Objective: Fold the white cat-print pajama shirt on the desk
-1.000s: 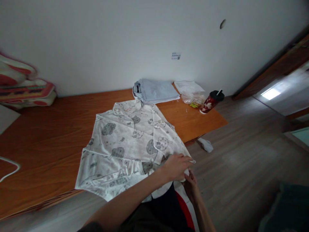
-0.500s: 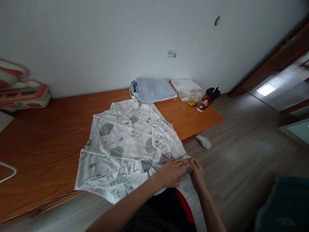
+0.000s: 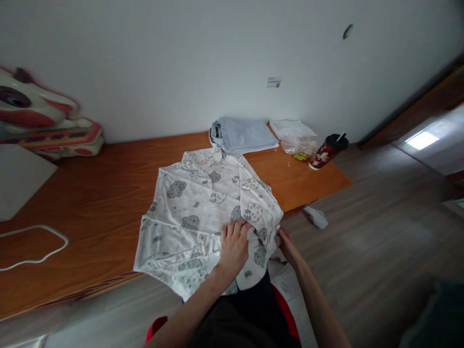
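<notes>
A white pajama shirt (image 3: 203,212) printed with grey cartoon cat heads lies spread on the wooden desk. Its collar points toward the wall, and its lower part hangs over the front edge near my lap. My left hand (image 3: 234,246) rests on the middle of the shirt, its fingers bent and closed on the cloth; the fingertips are partly hidden. At the shirt's right edge, my right hand (image 3: 289,246) pinches the fabric beyond the desk's front edge.
Folded light-blue clothing (image 3: 246,135) lies by the wall, beside papers (image 3: 292,128) and a clear plastic bag (image 3: 299,145). A red cup (image 3: 326,152) with a straw stands at the right. On the left are a toy keyboard (image 3: 68,140), a white panel (image 3: 21,179) and a white cable (image 3: 54,229).
My left hand has moved left and up from the shirt's right side to its middle. The right-side cloth now folds inward and spreads toward my lap. The view has shifted slightly left.
</notes>
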Demonstrator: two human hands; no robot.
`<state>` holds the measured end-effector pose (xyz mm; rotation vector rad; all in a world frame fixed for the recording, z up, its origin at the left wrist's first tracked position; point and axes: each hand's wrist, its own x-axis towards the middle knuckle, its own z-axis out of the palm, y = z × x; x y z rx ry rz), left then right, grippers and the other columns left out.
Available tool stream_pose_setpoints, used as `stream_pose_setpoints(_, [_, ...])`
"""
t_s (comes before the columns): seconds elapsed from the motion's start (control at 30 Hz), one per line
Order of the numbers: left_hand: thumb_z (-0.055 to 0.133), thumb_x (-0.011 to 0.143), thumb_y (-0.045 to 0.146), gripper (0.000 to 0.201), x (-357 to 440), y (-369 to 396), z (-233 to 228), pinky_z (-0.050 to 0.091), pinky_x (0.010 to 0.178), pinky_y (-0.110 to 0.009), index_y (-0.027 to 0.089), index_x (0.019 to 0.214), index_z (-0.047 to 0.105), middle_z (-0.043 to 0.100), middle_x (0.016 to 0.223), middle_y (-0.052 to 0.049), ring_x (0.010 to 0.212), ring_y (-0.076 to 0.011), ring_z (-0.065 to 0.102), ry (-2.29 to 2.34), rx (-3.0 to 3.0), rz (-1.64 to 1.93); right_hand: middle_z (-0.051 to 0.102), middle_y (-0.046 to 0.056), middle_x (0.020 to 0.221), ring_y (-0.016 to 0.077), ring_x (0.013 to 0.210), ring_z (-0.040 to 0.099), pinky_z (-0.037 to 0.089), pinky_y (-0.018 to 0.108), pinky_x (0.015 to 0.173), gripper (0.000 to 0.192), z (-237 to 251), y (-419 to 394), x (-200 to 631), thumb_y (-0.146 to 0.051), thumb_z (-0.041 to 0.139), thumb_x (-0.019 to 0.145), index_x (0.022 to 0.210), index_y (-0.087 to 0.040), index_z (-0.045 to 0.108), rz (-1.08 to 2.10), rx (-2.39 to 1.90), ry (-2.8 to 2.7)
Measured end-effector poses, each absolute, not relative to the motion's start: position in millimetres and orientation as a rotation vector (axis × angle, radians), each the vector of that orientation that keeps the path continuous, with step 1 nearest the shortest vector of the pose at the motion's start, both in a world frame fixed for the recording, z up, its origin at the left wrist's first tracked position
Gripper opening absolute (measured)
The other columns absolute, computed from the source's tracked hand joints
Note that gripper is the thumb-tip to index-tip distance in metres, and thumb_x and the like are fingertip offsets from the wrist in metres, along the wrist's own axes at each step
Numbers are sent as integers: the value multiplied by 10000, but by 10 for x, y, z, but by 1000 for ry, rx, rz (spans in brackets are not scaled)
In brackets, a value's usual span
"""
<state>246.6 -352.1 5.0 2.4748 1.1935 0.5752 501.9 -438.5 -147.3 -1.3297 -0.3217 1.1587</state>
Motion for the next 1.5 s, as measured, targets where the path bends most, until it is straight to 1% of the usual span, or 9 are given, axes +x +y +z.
stream_pose_setpoints(0.23, [640, 1044, 250, 109, 2359, -3338, 9, 489, 988, -470, 260, 1128, 708, 752, 1162, -74, 1125, -294, 660, 1079, 2344, 756, 843, 37, 1052, 270, 953, 769, 605, 386, 884, 424, -1401, -4455, 5104, -457, 949, 698, 1041, -267, 791, 1130, -1267, -209])
stream_pose_setpoints(0.43, [665, 1043, 379, 182, 2163, -3289, 170, 522, 803, -307, 242, 1124, 754, 755, 971, -38, 874, -210, 697, 1161, 1693, 1042, 820, 6, 1082, 228, 862, 752, 596, 337, 759, 595, -1205, -4781, 5274, -277, 970, 604, 1152, -283, 735, 1064, -1273, -213])
stream_pose_setpoints(0.57, [756, 984, 448, 253, 2044, -3249, 320, 496, 748, -238, 215, 1073, 713, 704, 870, 2, 787, -148, 648, 1167, 1170, 1358, 793, 49, 1228, 269, 1040, 746, 595, 373, 856, 634, -1111, -4720, 5279, -321, 949, 636, 1225, -274, 722, 1110, -1354, -317])
stream_pose_setpoints(0.73, [817, 925, 382, 290, 1748, -3317, 397, 562, 872, -259, 277, 1140, 652, 729, 1036, 27, 936, -131, 699, 942, 529, 1613, 722, 103, 1334, 305, 1241, 659, 513, 479, 1092, 632, -1065, -4568, 5154, -495, 884, 742, 1287, -243, 686, 656, -1560, -466])
stream_pose_setpoints(0.87, [867, 832, 269, 533, 1504, -3609, 289, 560, 1005, -310, 330, 1317, 655, 767, 1216, 8, 1121, -175, 719, 992, 576, 1521, 671, 135, 1372, 311, 1288, 611, 446, 526, 1168, 532, -938, -4617, 4740, -492, 788, 890, 1330, -225, 657, 148, -1639, -556])
stream_pose_setpoints(0.97, [862, 838, 341, 517, 1398, -3769, 193, 562, 1012, -328, 277, 1320, 686, 775, 1282, -49, 1192, -227, 727, 1049, 577, 1329, 711, 118, 1273, 306, 1199, 654, 485, 501, 1112, 372, -774, -4664, 4191, -452, 739, 959, 1266, -245, 700, 308, -1591, -715])
stream_pose_setpoints(1.1, [827, 890, 486, 424, 1235, -3727, 181, 580, 966, -371, 195, 1186, 741, 807, 1197, -101, 1139, -279, 755, 1250, 627, 1265, 751, 85, 1111, 290, 1053, 700, 550, 436, 980, 241, -567, -4562, 3430, -401, 718, 990, 1192, -274, 748, 648, -1425, -996])
stream_pose_setpoints(1.33, [899, 816, 442, 343, 682, -3895, 4, 589, 828, -277, 201, 1010, 751, 774, 1000, -23, 920, -184, 718, 1533, 676, 1767, 761, 73, 1069, 267, 1003, 718, 575, 399, 887, 239, -429, -4233, 2852, -360, 645, 1047, 1257, -271, 716, 831, -1291, -1152])
stream_pose_setpoints(1.5, [933, 730, 469, 411, 445, -4163, -324, 606, 733, -272, 192, 951, 726, 754, 913, -1, 827, -179, 728, 1484, 232, 1669, 753, 60, 1053, 242, 956, 701, 556, 378, 865, 202, -258, -4052, 2751, -315, 618, 1052, 1228, -276, 709, 807, -1260, -1360])
